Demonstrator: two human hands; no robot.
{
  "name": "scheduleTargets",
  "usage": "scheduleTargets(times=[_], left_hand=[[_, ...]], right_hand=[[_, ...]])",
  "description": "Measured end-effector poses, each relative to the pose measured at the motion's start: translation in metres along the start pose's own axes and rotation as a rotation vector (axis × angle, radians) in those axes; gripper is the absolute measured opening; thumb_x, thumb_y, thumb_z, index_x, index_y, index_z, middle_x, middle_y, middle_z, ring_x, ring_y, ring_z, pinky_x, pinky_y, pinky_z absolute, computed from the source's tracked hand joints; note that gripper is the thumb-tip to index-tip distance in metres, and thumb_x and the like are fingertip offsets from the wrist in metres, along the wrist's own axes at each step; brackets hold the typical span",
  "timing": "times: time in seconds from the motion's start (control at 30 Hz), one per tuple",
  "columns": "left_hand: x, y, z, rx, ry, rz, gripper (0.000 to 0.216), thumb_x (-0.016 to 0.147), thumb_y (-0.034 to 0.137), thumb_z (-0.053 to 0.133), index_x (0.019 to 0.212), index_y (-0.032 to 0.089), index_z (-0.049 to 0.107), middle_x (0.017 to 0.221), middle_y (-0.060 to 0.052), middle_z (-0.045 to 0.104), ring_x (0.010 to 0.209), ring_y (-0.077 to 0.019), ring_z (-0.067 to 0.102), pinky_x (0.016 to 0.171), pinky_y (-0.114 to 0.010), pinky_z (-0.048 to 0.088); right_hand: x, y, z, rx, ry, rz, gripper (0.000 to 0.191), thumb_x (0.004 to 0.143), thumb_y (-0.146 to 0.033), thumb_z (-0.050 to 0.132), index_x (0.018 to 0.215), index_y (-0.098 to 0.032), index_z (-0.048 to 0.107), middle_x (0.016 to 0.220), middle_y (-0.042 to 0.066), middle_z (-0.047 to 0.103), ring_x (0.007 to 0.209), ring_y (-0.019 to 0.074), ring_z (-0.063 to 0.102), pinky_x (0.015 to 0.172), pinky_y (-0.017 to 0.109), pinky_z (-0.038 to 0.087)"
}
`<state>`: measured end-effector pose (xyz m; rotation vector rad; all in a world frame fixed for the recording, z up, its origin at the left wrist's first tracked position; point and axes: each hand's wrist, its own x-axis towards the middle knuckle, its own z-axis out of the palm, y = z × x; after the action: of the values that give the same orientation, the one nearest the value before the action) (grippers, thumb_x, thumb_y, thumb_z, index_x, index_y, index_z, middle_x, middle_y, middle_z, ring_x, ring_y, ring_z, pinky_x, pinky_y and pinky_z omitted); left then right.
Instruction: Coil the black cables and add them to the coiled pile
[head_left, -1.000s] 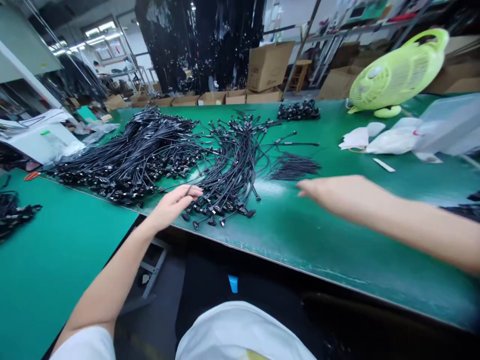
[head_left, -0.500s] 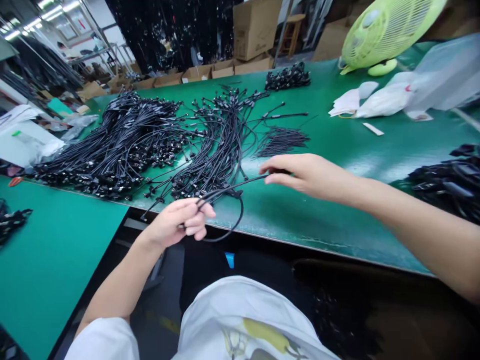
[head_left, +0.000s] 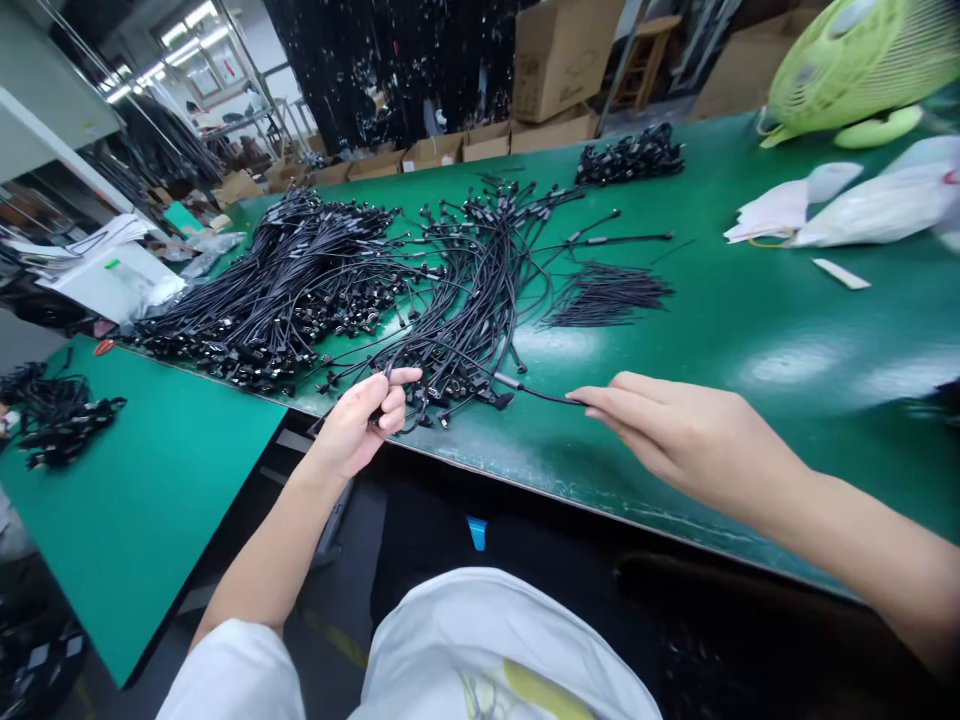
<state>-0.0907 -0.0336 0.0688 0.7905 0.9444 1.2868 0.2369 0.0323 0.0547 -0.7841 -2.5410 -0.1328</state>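
A thin black cable (head_left: 544, 396) with a grey sleeve on it runs over the front of the green table to my right hand (head_left: 675, 430). The fingertips of that hand are pinched on it. My left hand (head_left: 367, 415) is curled at the table's front edge, its index finger pointing right; dark cable shows between its fingers, and its grip is partly hidden. Just behind lies a loose bundle of black cables (head_left: 480, 290) with small connectors. A larger heap of similar cables (head_left: 292, 270) is to its left. Thin black cable ties (head_left: 611, 295) lie in a pile beyond my right hand.
At the back stands a small heap of black parts (head_left: 630, 155). A green fan (head_left: 862, 70) and white bags (head_left: 870, 210) are at the right. A lower green table (head_left: 150, 500) at left carries more black cables (head_left: 60, 415). Cardboard boxes (head_left: 487, 143) line the far edge.
My right hand has moved right and nearer, drawing the cable out straighter. The loop hanging between my hands is gone. My left hand has risen slightly, and the view has shifted left.
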Motion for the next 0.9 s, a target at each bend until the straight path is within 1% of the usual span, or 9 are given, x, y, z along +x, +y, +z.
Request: scheduleTargets(times=[0.13, 0.23, 0.33, 0.4, 0.5, 0.6, 0.7, 0.77, 0.9], left_hand=[[0.003, -0.004, 0.005, 0.004, 0.028, 0.052, 0.03, 0.083, 0.028, 0.069, 0.107, 0.01, 0.069, 0.073, 0.0, 0.054, 0.061, -0.0061, 0.051, 0.054, -0.016, 0.043], [0.003, -0.014, 0.018, 0.138, 0.011, 0.098, 0.03, 0.087, 0.036, 0.063, 0.106, 0.015, 0.069, 0.084, -0.005, 0.064, 0.076, -0.0134, 0.063, 0.062, -0.021, 0.05], [-0.002, -0.03, 0.037, 0.46, -0.125, 0.158, 0.027, 0.091, 0.038, 0.057, 0.104, 0.018, 0.071, 0.1, -0.009, 0.069, 0.101, -0.0212, 0.063, 0.089, -0.031, 0.049], [-0.008, -0.039, 0.047, 0.621, -0.231, 0.141, 0.025, 0.091, 0.037, 0.057, 0.101, 0.019, 0.071, 0.095, -0.008, 0.069, 0.096, -0.0208, 0.063, 0.091, -0.03, 0.046], [-0.014, -0.043, 0.053, 0.629, -0.28, 0.058, 0.022, 0.09, 0.038, 0.058, 0.095, 0.019, 0.067, 0.071, -0.002, 0.062, 0.066, -0.0147, 0.055, 0.071, -0.027, 0.044], [-0.013, -0.043, 0.053, 0.375, -0.286, 0.01, 0.027, 0.088, 0.044, 0.06, 0.086, 0.017, 0.062, 0.057, 0.004, 0.046, 0.051, -0.0095, 0.041, 0.063, -0.026, 0.042], [-0.007, -0.049, 0.053, 0.037, -0.203, -0.005, 0.028, 0.087, 0.045, 0.063, 0.081, 0.017, 0.06, 0.054, 0.008, 0.038, 0.045, -0.0062, 0.037, 0.067, -0.028, 0.046], [-0.002, -0.06, 0.054, -0.046, -0.102, -0.039, 0.027, 0.084, 0.043, 0.067, 0.083, 0.017, 0.062, 0.06, 0.005, 0.049, 0.053, -0.0074, 0.049, 0.077, -0.029, 0.049], [0.003, -0.088, 0.057, -0.064, 0.021, -0.149, 0.039, 0.084, 0.055, 0.062, 0.085, 0.016, 0.067, 0.088, -0.005, 0.066, 0.089, -0.0172, 0.064, 0.09, -0.033, 0.048]], right_hand=[[0.003, -0.004, 0.005, -0.001, -0.026, -0.003, 0.029, 0.099, -0.026, 0.039, 0.104, -0.017, 0.067, 0.075, 0.004, 0.063, 0.062, 0.0135, 0.057, 0.054, 0.026, 0.034], [0.005, -0.023, 0.012, 0.001, -0.081, -0.072, 0.028, 0.097, -0.021, 0.04, 0.088, -0.017, 0.066, 0.068, 0.003, 0.06, 0.056, 0.012, 0.053, 0.053, 0.026, 0.03], [0.014, -0.047, 0.014, 0.169, -0.127, -0.155, 0.029, 0.097, -0.021, 0.041, 0.08, -0.017, 0.064, 0.067, 0.002, 0.06, 0.056, 0.0113, 0.052, 0.054, 0.025, 0.03], [0.023, -0.055, 0.014, 0.342, -0.111, -0.119, 0.028, 0.098, -0.026, 0.042, 0.082, -0.017, 0.064, 0.072, 0.002, 0.062, 0.061, 0.0111, 0.054, 0.057, 0.024, 0.033], [0.034, -0.052, 0.021, 0.583, 0.022, 0.074, 0.024, 0.094, -0.038, 0.053, 0.084, -0.018, 0.061, 0.077, 0.002, 0.062, 0.067, 0.0117, 0.055, 0.062, 0.023, 0.038], [0.038, -0.047, 0.038, 0.805, 0.206, 0.294, 0.04, 0.081, -0.053, 0.067, 0.098, -0.018, 0.057, 0.098, 0.007, 0.062, 0.086, 0.0171, 0.057, 0.074, 0.028, 0.045], [0.037, -0.054, 0.061, 1.186, 0.135, 0.496, 0.04, 0.088, -0.058, 0.054, 0.092, -0.019, 0.055, 0.086, 0.004, 0.059, 0.079, 0.0154, 0.056, 0.071, 0.029, 0.045], [0.036, -0.063, 0.074, 1.427, 0.191, 0.667, 0.041, 0.093, -0.056, 0.045, 0.078, -0.019, 0.05, 0.064, -0.003, 0.044, 0.058, 0.01, 0.043, 0.059, 0.025, 0.038], [0.038, -0.081, 0.083, 1.603, 0.532, 0.904, 0.041, 0.088, -0.056, 0.056, 0.073, -0.019, 0.047, 0.06, -0.007, 0.027, 0.051, 0.0069, 0.024, 0.049, 0.021, 0.026]])
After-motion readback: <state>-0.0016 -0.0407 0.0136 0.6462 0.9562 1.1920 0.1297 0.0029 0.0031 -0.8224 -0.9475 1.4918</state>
